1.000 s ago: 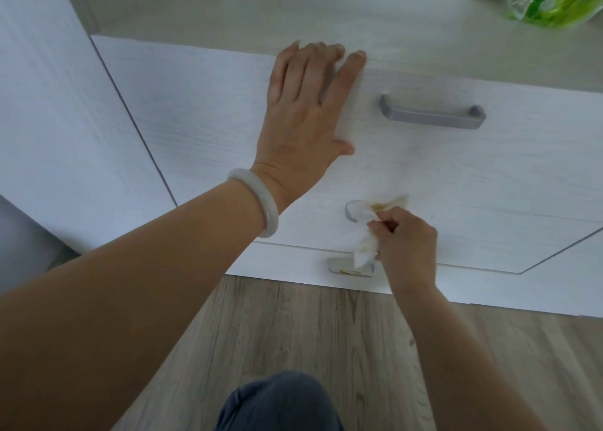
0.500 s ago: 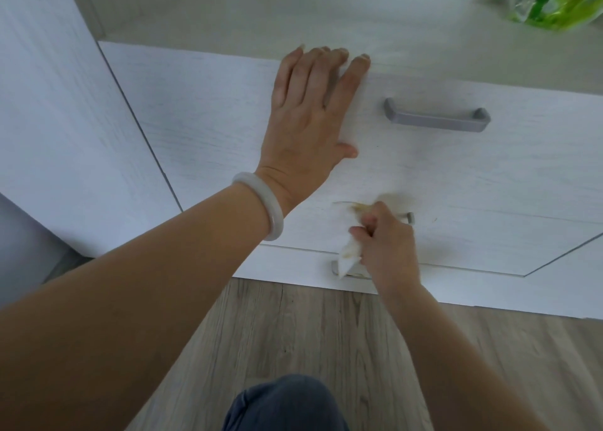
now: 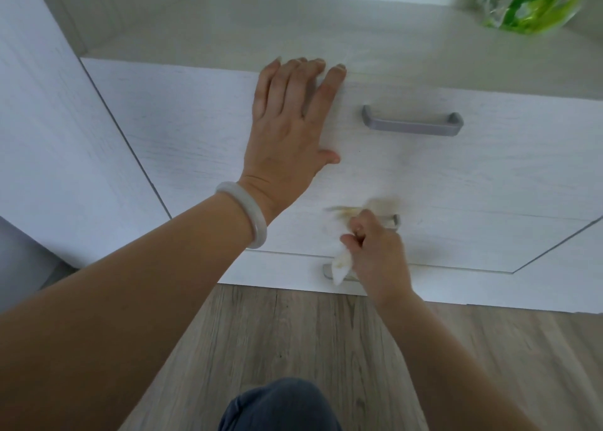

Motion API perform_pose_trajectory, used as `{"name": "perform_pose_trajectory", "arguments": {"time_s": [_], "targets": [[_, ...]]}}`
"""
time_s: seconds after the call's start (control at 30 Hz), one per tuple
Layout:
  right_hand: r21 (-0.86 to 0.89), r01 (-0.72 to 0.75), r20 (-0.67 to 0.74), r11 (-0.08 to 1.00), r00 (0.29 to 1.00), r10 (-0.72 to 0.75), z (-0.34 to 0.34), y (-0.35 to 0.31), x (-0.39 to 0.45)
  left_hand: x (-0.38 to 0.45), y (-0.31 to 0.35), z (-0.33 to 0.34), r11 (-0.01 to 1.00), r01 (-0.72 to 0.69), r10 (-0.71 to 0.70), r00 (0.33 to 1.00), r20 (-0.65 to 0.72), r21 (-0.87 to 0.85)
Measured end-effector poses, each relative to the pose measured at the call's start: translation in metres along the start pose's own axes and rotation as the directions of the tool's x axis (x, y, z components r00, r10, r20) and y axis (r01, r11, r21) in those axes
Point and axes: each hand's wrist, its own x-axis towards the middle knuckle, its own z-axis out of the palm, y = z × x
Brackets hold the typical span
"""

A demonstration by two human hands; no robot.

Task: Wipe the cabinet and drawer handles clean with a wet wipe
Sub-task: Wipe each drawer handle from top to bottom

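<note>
Drawer front [image 3: 195, 130]: left hand [image 3: 287, 127] flat at 11 o'clock, fingers straight, bracing.
Middle handle [image 3: 395, 220]: 5 o'clock of left hand; mostly hidden.
Right hand [image 3: 375, 254]: fingers pinch soiled wet wipe [image 3: 341, 264] against it.
Advice: wrap the bar fully; turn to a clean face.

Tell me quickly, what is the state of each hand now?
Left hand: open, flat on the drawer front.
Right hand: closed, holding the wipe at the middle handle.

No text can be read; the green packet's [image 3: 535, 3] print is blurred.
</note>
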Motion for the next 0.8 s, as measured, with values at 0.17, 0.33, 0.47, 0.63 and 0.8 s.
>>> {"name": "perform_pose_trajectory", "arguments": {"time_s": [0.17, 0.33, 0.47, 0.63, 0.8], "targets": [[0.209, -0.236, -0.09, 0.949, 0.962, 0.259, -0.001, 0.028, -0.035, 0.001, 0.001, -0.001, 1.0, 0.002, -0.003, 1.0, 0.03, 0.016], [0.337, -0.468, 0.013, 0.817, 0.87, 0.493, 0.023, 0.063, -0.043, -0.002, 0.002, -0.001, 0.999, -0.001, -0.002, 0.997, 0.074, 0.035], [0.081, -0.39, 0.014, 0.917, 0.921, 0.39, 0.034, 0.086, -0.039, -0.003, 0.004, -0.004, 0.999, 0.004, -0.009, 0.995, 0.1, 0.049], [-0.176, -0.352, 0.252, 0.919, 0.887, 0.388, 0.048, 0.105, -0.046, -0.038, 0.028, -0.008, 0.998, 0.054, -0.052, 0.988, 0.145, -0.009], [-0.115, -0.346, 0.245, 0.931, 0.899, 0.364, 0.05, 0.116, -0.045, -0.163, 0.062, 0.017, 0.998, 0.011, 0.02, 0.865, 0.501, -0.058]]}}
